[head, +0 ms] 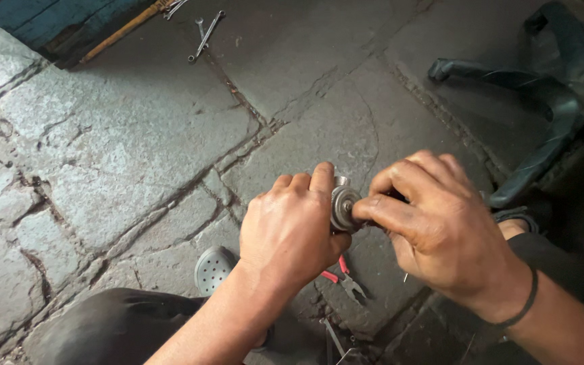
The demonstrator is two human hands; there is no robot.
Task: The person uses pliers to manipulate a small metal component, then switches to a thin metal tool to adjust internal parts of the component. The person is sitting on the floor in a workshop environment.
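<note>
Your left hand [288, 233] clamps the round grey metal disc part [343, 208]; right hand [434, 226] pinches its centre. Red-handled pliers [343, 277] lie below it; a steady grip seems needed.

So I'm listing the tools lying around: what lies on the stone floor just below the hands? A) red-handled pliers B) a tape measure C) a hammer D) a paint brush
A: red-handled pliers lie on the stone floor just under the left hand and right hand, which hold a round metal part.

A rough repair workshop, worked at ground level: a cracked, grimy stone floor [136, 135] with wrenches [204, 34] and red-handled pliers [343, 277] lying loose, and a black chair base [535, 101] set aside.
</note>
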